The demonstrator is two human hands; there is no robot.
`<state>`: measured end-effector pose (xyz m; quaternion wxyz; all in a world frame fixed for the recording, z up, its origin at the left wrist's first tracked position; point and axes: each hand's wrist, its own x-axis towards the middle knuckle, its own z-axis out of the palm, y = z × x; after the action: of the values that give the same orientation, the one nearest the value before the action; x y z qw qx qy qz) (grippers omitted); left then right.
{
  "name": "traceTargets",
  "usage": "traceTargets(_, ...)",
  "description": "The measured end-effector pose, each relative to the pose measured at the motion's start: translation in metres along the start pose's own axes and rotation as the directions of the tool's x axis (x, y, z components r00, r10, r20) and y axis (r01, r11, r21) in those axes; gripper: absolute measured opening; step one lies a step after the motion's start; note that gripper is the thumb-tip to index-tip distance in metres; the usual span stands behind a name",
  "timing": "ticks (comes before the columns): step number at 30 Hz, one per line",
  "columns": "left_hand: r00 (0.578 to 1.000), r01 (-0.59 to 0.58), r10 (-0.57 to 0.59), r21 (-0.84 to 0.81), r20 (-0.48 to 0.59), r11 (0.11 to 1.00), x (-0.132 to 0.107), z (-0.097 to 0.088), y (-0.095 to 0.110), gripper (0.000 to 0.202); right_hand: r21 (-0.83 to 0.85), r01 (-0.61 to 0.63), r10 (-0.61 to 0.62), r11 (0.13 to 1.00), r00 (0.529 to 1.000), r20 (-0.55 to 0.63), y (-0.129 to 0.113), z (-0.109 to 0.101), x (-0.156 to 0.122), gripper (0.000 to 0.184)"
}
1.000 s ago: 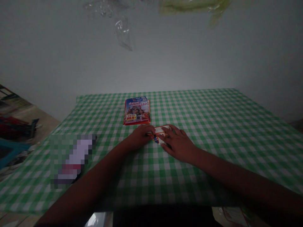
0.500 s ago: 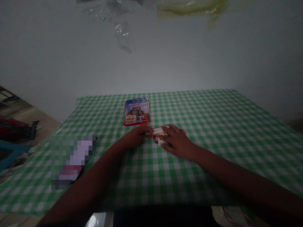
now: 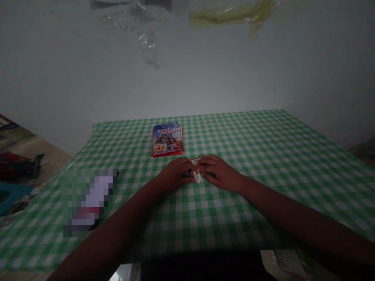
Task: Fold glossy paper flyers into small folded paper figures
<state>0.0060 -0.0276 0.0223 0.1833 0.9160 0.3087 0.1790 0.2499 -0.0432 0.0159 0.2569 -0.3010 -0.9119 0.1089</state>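
My left hand (image 3: 174,173) and my right hand (image 3: 218,173) meet near the middle of the table, both pressing on a small red-and-white folded leaflet (image 3: 197,176). Most of that leaflet is hidden between my fingers, and only a narrow white-and-red strip shows. Just beyond my left hand, a stack of glossy leaflets (image 3: 167,140) lies flat, with a colourful group photo and a yellow price label on top. Neither hand touches the stack.
A green-and-white gingham tablecloth (image 3: 234,136) covers the table, which stands against a pale wall. A pixelated, obscured item (image 3: 89,203) lies at the left near my forearm. Red and blue items (image 3: 14,168) sit on the floor beyond the left table edge.
My hands have drawn closer together over the small leaflet, which now looks narrower and is mostly covered. The view has shifted slightly; the stack has not visibly moved on the table.
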Motion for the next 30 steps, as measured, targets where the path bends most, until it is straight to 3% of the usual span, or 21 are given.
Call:
traceTargets(3, 1.0, -0.019, 0.019, -0.005, -0.012, 1.0, 0.0, 0.001, -0.002, 0.023, -0.027, 0.017, -0.017, 1.0, 1.0, 0.002, -0.004, -0.009, -0.002, 0.033)
traceTargets(7, 1.0, 0.008, -0.008, 0.007, -0.015, 1.0, 0.0, 0.001, 0.0, 0.021, -0.014, 0.097, -0.094, 0.995, 0.983, 0.157, -0.02, -0.011, -0.008, 0.037)
traceTargets(10, 1.0, 0.015, -0.015, -0.008, -0.026, 1.0, -0.002, 0.003, 0.0, 0.023, -0.035, 0.086, -0.076, 0.996, 0.974, 0.212, -0.029, -0.008, -0.011, 0.04)
traceTargets(15, 0.98, 0.197, -0.196, 0.033, -0.046, 0.98, -0.005, 0.007, -0.002, 0.024, -0.055, 0.066, -0.051, 0.996, 0.966, 0.252, -0.029, -0.008, -0.011, 0.04)
traceTargets(17, 0.978, 0.208, -0.209, -0.005, -0.024, 0.978, -0.005, 0.005, -0.004, 0.019, -0.072, 0.076, -0.055, 0.995, 0.962, 0.266, -0.029, -0.009, -0.012, 0.041)
traceTargets(21, 0.996, 0.09, -0.09, -0.187, 0.005, 0.978, -0.002, -0.002, -0.015, 0.013, -0.078, 0.073, -0.049, 0.994, 0.96, 0.276, -0.028, -0.009, -0.013, 0.042)
traceTargets(24, 0.999, -0.03, 0.036, -0.391, 0.009, 0.92, 0.001, -0.005, -0.027, 0.015, -0.064, 0.076, -0.056, 0.995, 0.96, 0.274, -0.028, -0.009, -0.014, 0.043)
traceTargets(30, 0.996, -0.036, 0.079, -0.569, 0.052, 0.822, 0.001, -0.009, -0.035, 0.032, -0.048, 0.088, -0.072, 0.995, 0.96, 0.272, -0.025, -0.009, -0.016, 0.044)
